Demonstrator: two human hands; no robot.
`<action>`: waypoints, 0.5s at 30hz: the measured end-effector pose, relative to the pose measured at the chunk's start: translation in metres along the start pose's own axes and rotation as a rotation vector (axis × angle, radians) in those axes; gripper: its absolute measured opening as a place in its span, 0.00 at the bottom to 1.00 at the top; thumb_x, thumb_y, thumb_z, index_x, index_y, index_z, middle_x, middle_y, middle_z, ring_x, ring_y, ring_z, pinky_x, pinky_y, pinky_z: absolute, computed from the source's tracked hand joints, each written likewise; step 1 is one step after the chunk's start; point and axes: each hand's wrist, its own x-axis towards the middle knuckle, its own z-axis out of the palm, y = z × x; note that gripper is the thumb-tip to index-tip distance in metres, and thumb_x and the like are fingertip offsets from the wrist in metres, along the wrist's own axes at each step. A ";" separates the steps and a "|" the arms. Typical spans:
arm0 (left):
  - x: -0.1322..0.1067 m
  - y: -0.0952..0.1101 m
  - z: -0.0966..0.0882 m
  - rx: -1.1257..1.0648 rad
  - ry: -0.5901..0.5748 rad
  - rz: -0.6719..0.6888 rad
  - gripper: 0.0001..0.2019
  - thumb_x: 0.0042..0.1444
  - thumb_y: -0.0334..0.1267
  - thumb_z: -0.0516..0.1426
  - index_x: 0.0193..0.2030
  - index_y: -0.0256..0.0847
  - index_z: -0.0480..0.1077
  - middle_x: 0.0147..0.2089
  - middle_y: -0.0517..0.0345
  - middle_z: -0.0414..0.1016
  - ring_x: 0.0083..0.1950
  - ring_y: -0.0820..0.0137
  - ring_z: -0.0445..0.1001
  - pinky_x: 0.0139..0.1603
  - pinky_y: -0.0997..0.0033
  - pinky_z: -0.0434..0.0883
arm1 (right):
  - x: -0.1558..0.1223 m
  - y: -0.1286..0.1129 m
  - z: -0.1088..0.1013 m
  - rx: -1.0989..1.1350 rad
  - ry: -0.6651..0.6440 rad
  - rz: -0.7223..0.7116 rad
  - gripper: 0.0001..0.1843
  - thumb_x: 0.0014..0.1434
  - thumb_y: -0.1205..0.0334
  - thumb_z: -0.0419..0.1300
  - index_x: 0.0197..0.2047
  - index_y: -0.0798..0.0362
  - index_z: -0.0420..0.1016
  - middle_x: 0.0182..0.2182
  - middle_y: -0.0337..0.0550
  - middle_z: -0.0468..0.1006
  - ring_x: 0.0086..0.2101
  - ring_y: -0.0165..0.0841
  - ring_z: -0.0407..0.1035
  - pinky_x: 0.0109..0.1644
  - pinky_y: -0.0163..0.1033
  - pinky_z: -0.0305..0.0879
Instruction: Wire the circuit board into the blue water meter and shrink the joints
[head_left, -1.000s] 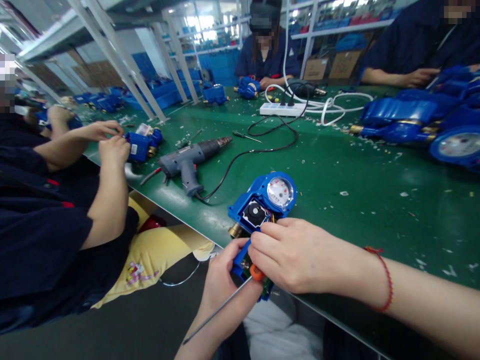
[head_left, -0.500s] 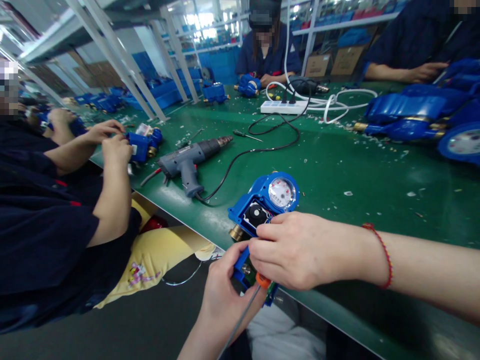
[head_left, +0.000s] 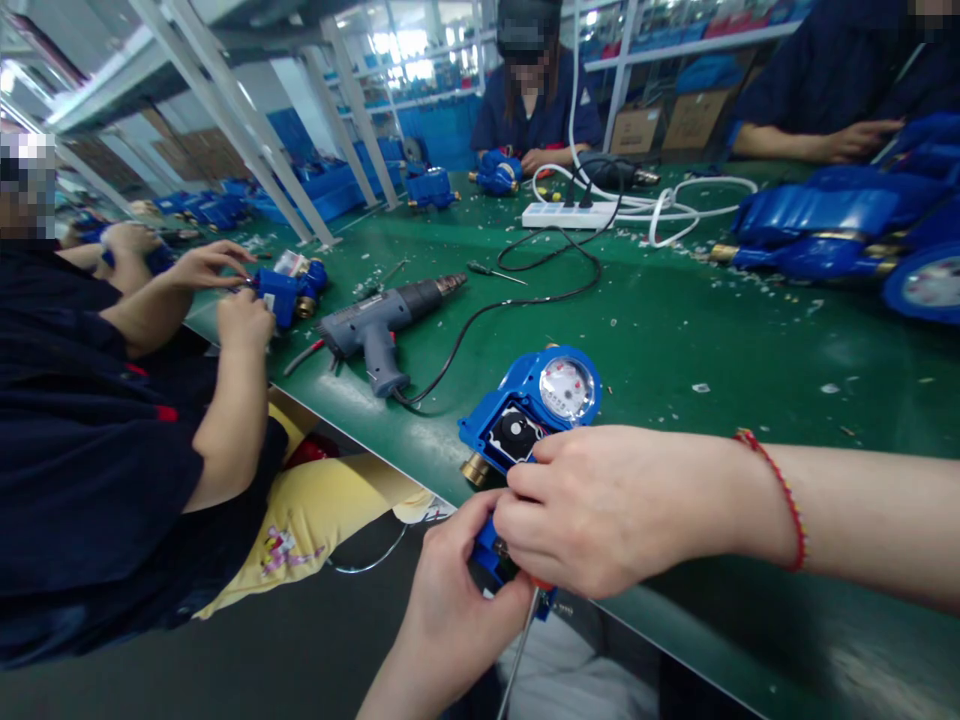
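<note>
1. Since the earlier frame, the screwdriver (head_left: pixel 519 655) has swung from a slant toward the lower left to point almost straight down, and more of its orange handle is covered; the water meter (head_left: pixel 501 398) has hardly shifted.
2. The water meter lies on the green tabletop (head_left: pixel 675 345) near its front edge, dial (head_left: pixel 566 388) up, with a black round part (head_left: pixel 516 432) showing in its uncovered compartment.
3. It looks fairly heavy and stiff, probably weighted by its metal fittings; the body or the brass fitting (head_left: pixel 475 470) would give a sound grip, while the clear dial face may be slick and scratch easily.
4. The blue plastic housing (head_left: pixel 489 560), just past the table edge, is likely light and rigid; its outer walls seem the place to hold, away from any small parts inside.
5. The left hand (head_left: pixel 450 605) is curled around that housing, thumb and fingers parted only by its width.
6. The right hand (head_left: pixel 615 515) is bunched over the housing, fingers close together, the screwdriver tucked beneath them; whether the hidden fingertips pinch anything else, I cannot tell.
</note>
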 end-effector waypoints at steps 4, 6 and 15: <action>0.000 -0.001 -0.001 -0.003 0.006 -0.016 0.17 0.37 0.23 0.56 0.37 0.39 0.74 0.29 0.64 0.77 0.30 0.71 0.75 0.30 0.78 0.70 | 0.002 -0.002 0.003 -0.016 -0.002 0.004 0.13 0.63 0.68 0.52 0.27 0.55 0.69 0.25 0.41 0.66 0.23 0.33 0.59 0.20 0.40 0.49; 0.001 -0.002 0.000 -0.022 0.002 -0.034 0.18 0.37 0.23 0.57 0.38 0.39 0.74 0.29 0.64 0.77 0.30 0.71 0.74 0.30 0.78 0.69 | 0.002 -0.003 0.006 -0.024 0.036 0.033 0.13 0.63 0.68 0.51 0.26 0.55 0.68 0.23 0.40 0.64 0.22 0.32 0.58 0.20 0.40 0.50; 0.004 -0.014 -0.004 -0.226 -0.016 -0.156 0.15 0.40 0.28 0.62 0.38 0.37 0.73 0.32 0.60 0.78 0.35 0.68 0.74 0.35 0.75 0.70 | -0.009 -0.003 0.008 -0.062 0.094 0.091 0.13 0.65 0.68 0.47 0.32 0.57 0.69 0.24 0.40 0.65 0.23 0.32 0.61 0.21 0.39 0.53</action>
